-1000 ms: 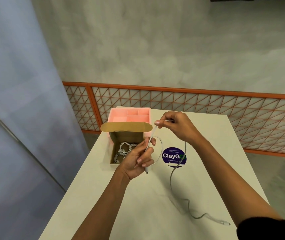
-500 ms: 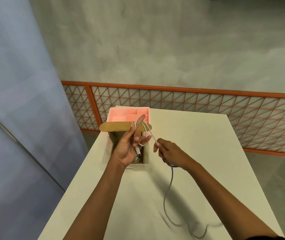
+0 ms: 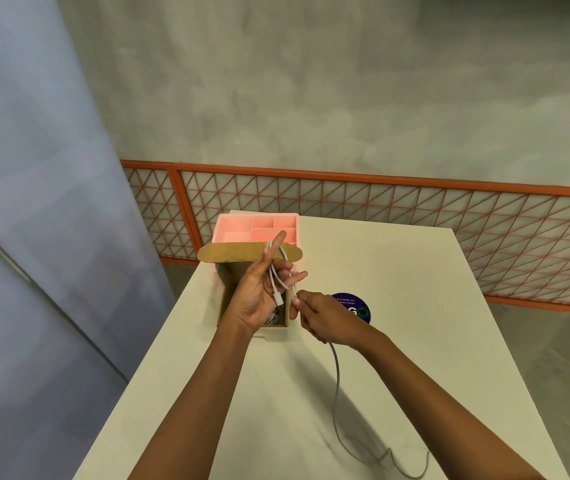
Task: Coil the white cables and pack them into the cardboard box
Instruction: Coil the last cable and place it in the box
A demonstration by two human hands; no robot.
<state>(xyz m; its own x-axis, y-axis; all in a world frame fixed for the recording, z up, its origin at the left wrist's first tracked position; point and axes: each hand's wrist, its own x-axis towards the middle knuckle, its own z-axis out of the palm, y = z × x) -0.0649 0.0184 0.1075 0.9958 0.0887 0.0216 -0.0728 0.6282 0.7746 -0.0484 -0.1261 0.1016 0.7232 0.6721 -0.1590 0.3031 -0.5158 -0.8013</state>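
An open cardboard box (image 3: 225,289) stands on the table with its flap (image 3: 231,252) raised at the back; a bit of coiled white cable (image 3: 272,319) shows inside. My left hand (image 3: 259,289) hovers over the box, palm up, with a white cable (image 3: 336,382) looped over its fingers and the plug end lying against the palm. My right hand (image 3: 325,318) pinches the same cable just right of the box. The rest of the cable hangs down and trails over the table toward me.
A pink compartment tray (image 3: 238,223) sits right behind the box. A round purple sticker (image 3: 358,304) lies on the white table (image 3: 398,289), partly under my right hand. An orange lattice railing (image 3: 380,209) runs behind the table; the table's left edge drops off beside the box.
My left hand rose over the box and turned palm up with a loop of cable round its fingers. My right hand came down from above the box to beside it, drawing cable in.
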